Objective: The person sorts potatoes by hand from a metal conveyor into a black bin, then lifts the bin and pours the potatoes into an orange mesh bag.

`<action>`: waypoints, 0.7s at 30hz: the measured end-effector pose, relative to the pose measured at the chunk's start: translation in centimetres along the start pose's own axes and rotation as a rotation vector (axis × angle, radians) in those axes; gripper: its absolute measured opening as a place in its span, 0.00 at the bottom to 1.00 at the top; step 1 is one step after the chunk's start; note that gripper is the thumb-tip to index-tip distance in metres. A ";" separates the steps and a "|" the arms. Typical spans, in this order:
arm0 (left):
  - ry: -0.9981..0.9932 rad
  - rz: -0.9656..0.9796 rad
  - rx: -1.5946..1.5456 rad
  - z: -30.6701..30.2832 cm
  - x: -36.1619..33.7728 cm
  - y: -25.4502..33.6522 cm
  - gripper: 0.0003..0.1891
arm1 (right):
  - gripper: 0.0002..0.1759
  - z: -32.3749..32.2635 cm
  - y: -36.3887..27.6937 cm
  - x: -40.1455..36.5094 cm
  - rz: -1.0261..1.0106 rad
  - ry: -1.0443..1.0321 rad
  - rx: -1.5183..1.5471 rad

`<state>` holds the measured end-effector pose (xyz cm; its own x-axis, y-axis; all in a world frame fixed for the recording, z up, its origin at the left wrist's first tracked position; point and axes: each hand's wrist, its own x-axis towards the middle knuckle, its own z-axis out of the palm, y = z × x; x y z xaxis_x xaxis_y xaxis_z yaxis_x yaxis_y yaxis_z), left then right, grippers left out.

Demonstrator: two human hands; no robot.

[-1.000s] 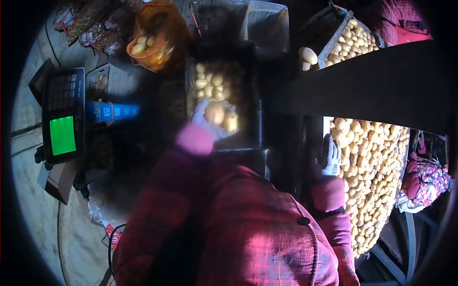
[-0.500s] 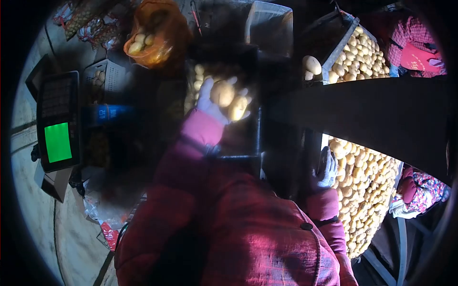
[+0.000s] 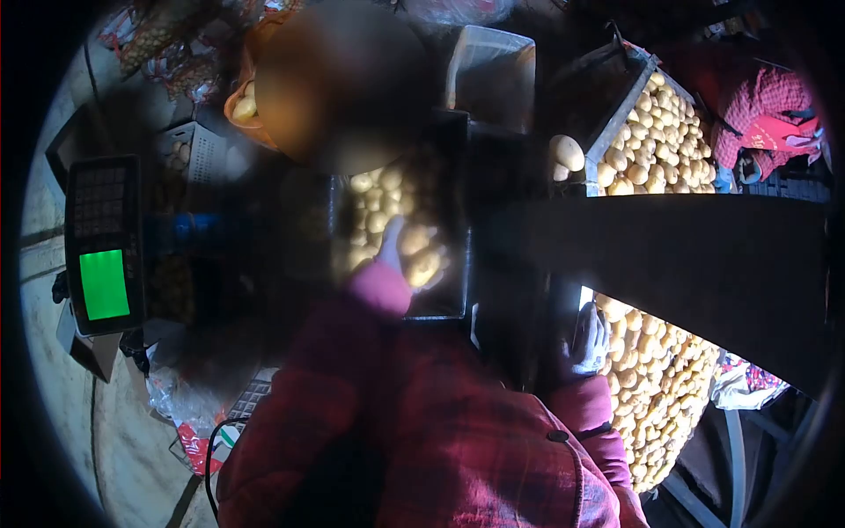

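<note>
The left hand point(image 3: 392, 245), gloved and palm up, has its fingers curled around two potatoes point(image 3: 424, 267) above the near part of a dark crate point(image 3: 440, 318). The crate is partly filled: a layer of loose potatoes point(image 3: 378, 202) covers its far and left portion, while the near right corner is too dark to read. The two potatoes are not let go yet, and a large heap point(image 3: 656, 387) remains on the right. The right hand point(image 3: 591, 343) lies at the left edge of that heap, fingers close together; whether it grips anything, I cannot tell.

Compared with the earlier frame, the left hand sits nearer the crate's near edge, its two potatoes less brightly lit, and more of the layer shows beyond it. A big blurred brown shape point(image 3: 339, 84), which I cannot identify, now covers much of the orange bag point(image 3: 250, 66). The right hand has hardly changed its place along the heap.
</note>
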<state>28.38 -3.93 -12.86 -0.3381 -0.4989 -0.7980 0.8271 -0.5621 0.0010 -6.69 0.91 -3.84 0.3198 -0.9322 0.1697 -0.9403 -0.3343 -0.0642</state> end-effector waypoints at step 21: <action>-0.398 0.456 -0.185 -0.3 -6.2 8.8 0.24 | 0.39 2.1 3.0 -1.2 -0.161 0.066 -0.035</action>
<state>37.88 -5.62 -8.08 -0.0450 -0.8886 -0.4565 0.9793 -0.1295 0.1554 -9.66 0.73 -6.27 0.4594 -0.8553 0.2395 -0.8814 -0.4724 0.0034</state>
